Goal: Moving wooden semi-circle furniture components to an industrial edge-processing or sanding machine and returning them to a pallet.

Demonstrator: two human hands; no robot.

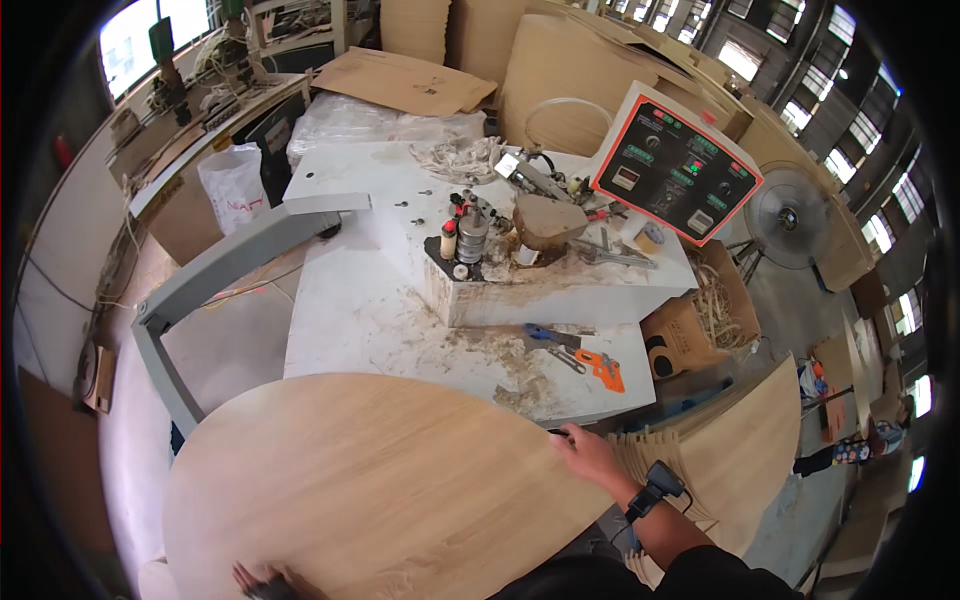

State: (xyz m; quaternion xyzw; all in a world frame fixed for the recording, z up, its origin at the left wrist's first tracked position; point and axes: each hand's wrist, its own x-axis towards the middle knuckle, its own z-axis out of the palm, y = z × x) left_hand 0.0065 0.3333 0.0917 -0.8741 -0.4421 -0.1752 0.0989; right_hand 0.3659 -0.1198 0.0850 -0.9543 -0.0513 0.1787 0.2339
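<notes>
A large rounded wood-grain board (380, 480) lies in front of me, its far edge overlapping the white machine table. Near the board's lower left, my left hand (262, 582) rests on its face with fingers spread; the rest of that hand is dark and partly cut off by the picture's lower rim. At the board's right edge, my right hand (590, 456) is closed, with a small dark object (558, 432) at its fingertips, too small to name. A black device is strapped to my right wrist. Just beyond lie an orange-handled tool (603, 371) and a blue-handled tool (548, 334).
The white machine (345, 265) carries a glue-stained head and a red-framed control panel (676, 163). A grey support arm (245, 245) bends round its left. Stacked boards (745, 455), a carton of strips (700, 320) and a fan (788, 216) stand right. Another person (868, 447) is far right.
</notes>
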